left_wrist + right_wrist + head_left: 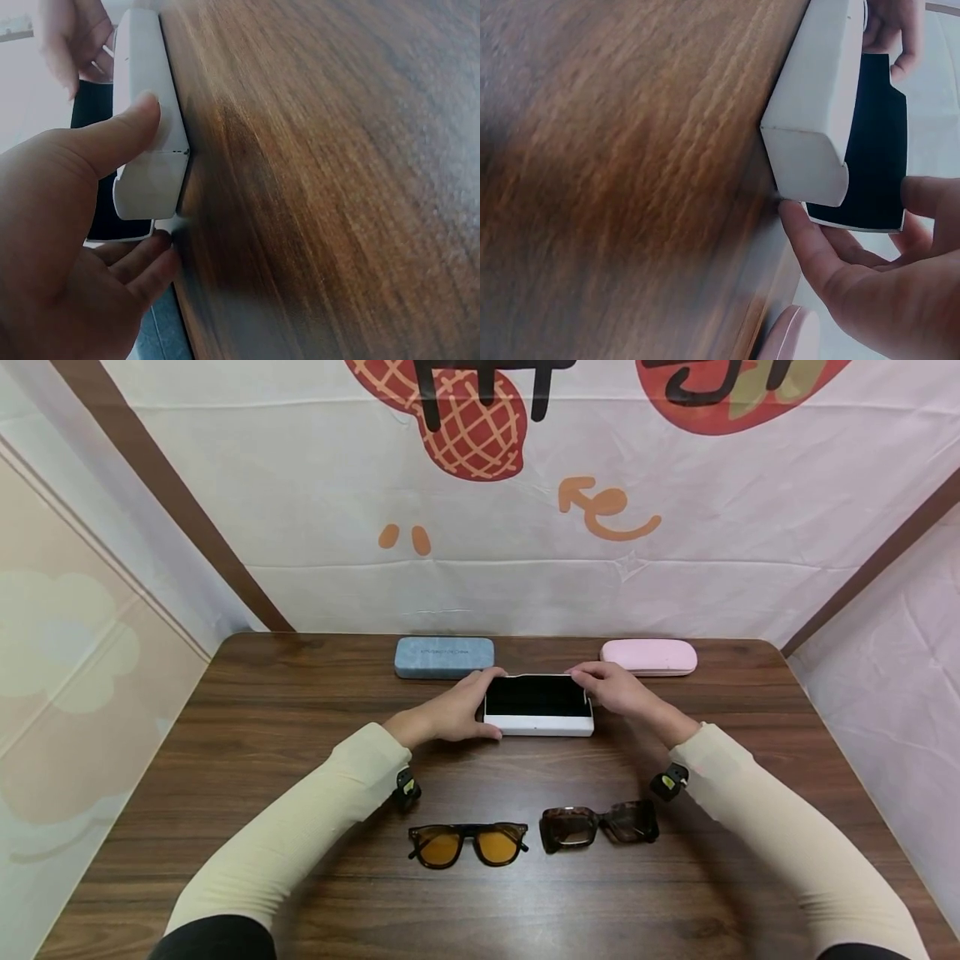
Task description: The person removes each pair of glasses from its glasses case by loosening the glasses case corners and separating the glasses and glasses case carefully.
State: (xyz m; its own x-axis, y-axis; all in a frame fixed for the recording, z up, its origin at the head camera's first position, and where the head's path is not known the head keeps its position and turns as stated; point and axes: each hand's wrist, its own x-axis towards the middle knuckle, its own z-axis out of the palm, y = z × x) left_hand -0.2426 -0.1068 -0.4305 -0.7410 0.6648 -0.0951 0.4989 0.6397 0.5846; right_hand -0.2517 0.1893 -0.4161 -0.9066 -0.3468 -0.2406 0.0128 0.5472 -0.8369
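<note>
A white glasses case [538, 726] stands on the wooden table with its lid raised, showing a black lining [536, 695]. My left hand [454, 707] grips its left end, thumb [139, 120] across the white front and the other fingers round behind. At the right end, my right hand [617, 687] pinches the lid. In the right wrist view, the thumb [926, 193] lies at the edge of the black-lined lid [877, 142], while the other fingers reach beneath and behind it. The case's inner bottom is hidden by its front wall.
Behind the white case lie a blue glasses case [444, 657] on the left and a pink one [649, 657] on the right. Nearer me are amber-lensed glasses [470, 843] and tortoiseshell sunglasses [598, 825]. A printed cloth [315, 527] hangs beyond the table's back edge.
</note>
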